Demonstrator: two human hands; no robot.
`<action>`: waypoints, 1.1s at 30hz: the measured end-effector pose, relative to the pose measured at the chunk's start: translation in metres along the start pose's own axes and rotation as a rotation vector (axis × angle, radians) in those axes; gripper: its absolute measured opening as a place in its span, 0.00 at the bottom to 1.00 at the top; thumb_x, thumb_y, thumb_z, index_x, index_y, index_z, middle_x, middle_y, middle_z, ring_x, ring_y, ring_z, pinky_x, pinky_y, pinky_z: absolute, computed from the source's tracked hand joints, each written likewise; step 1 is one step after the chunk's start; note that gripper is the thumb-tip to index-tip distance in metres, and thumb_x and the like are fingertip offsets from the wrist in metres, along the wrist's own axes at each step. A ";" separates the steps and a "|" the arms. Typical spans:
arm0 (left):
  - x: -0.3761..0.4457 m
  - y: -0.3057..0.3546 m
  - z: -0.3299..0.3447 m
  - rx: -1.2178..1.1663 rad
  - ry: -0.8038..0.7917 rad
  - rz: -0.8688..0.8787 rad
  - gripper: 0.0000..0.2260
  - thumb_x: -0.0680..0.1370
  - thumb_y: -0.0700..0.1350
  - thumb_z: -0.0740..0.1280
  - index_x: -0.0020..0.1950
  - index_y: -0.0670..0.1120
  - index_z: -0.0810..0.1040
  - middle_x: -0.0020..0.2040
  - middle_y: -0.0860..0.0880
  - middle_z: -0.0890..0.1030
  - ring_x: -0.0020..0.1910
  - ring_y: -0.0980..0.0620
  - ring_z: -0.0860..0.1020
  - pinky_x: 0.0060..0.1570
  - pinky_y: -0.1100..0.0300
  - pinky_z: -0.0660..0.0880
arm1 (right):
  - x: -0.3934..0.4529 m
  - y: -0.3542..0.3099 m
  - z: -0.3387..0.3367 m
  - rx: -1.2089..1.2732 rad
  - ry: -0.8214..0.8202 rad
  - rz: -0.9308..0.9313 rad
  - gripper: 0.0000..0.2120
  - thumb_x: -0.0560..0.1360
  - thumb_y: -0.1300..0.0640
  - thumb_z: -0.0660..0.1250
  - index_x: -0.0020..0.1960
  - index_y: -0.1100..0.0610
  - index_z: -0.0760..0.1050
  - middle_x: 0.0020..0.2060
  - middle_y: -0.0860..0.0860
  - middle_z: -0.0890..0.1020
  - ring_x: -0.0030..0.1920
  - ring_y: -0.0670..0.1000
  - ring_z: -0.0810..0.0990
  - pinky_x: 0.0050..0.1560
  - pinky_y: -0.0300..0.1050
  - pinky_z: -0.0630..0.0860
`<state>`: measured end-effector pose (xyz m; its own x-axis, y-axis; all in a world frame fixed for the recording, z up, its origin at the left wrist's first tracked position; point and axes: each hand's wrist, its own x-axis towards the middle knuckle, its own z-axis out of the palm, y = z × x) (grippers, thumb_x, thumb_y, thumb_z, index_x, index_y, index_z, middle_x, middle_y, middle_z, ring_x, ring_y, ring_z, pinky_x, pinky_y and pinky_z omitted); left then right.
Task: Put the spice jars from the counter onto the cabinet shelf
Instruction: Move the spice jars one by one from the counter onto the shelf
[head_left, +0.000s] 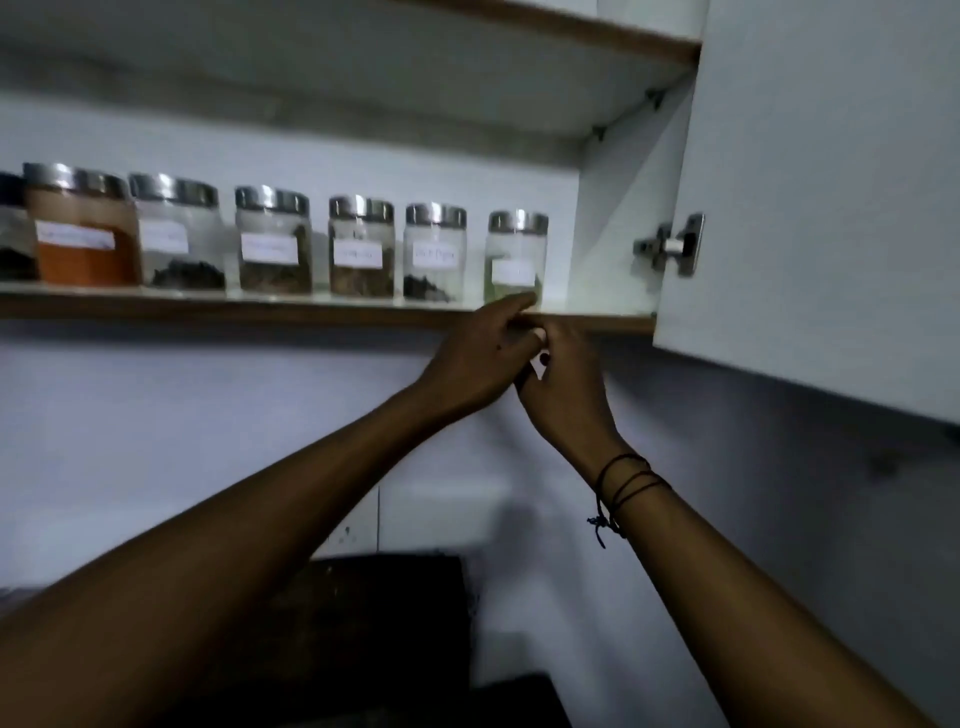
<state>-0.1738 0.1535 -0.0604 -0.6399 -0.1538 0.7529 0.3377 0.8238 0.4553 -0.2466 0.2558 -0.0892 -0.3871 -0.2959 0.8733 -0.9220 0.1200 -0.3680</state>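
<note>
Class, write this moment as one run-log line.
jars: row on cabinet shelf | left hand: touching rightmost spice jar base | right hand: below shelf edge, grip unclear | door: open

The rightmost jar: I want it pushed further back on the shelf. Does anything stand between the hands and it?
Nothing visible does. The left hand fingertips already reach the rightmost jar base; the right hand is just below the shelf edge.

Bare forearms, no sleeves; dark thread bracelet (626, 483) w/ knot, right wrist.
</note>
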 end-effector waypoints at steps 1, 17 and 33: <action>-0.015 -0.006 0.005 -0.015 -0.025 -0.005 0.21 0.81 0.48 0.64 0.74 0.45 0.70 0.72 0.47 0.74 0.69 0.54 0.72 0.68 0.59 0.68 | -0.019 0.002 0.002 0.006 -0.001 0.021 0.15 0.75 0.62 0.66 0.62 0.57 0.75 0.57 0.51 0.79 0.54 0.46 0.76 0.54 0.33 0.73; -0.321 -0.119 0.194 -0.080 -0.697 -0.506 0.13 0.83 0.39 0.60 0.65 0.38 0.77 0.62 0.39 0.80 0.61 0.43 0.78 0.61 0.55 0.73 | -0.382 0.076 0.053 -0.212 -0.492 0.750 0.19 0.73 0.59 0.64 0.64 0.56 0.74 0.60 0.56 0.78 0.60 0.56 0.77 0.62 0.53 0.74; -0.398 -0.155 0.266 -0.280 -0.751 -0.968 0.29 0.78 0.38 0.62 0.79 0.47 0.58 0.73 0.40 0.70 0.67 0.44 0.73 0.63 0.61 0.69 | -0.495 0.115 0.065 -0.356 -0.528 1.011 0.33 0.72 0.50 0.72 0.72 0.50 0.62 0.75 0.63 0.55 0.73 0.65 0.59 0.69 0.59 0.68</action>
<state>-0.1550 0.2320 -0.5572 -0.9100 -0.2060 -0.3599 -0.4137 0.3891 0.8231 -0.1610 0.3543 -0.5848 -0.9652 -0.2597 -0.0307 -0.1828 0.7538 -0.6311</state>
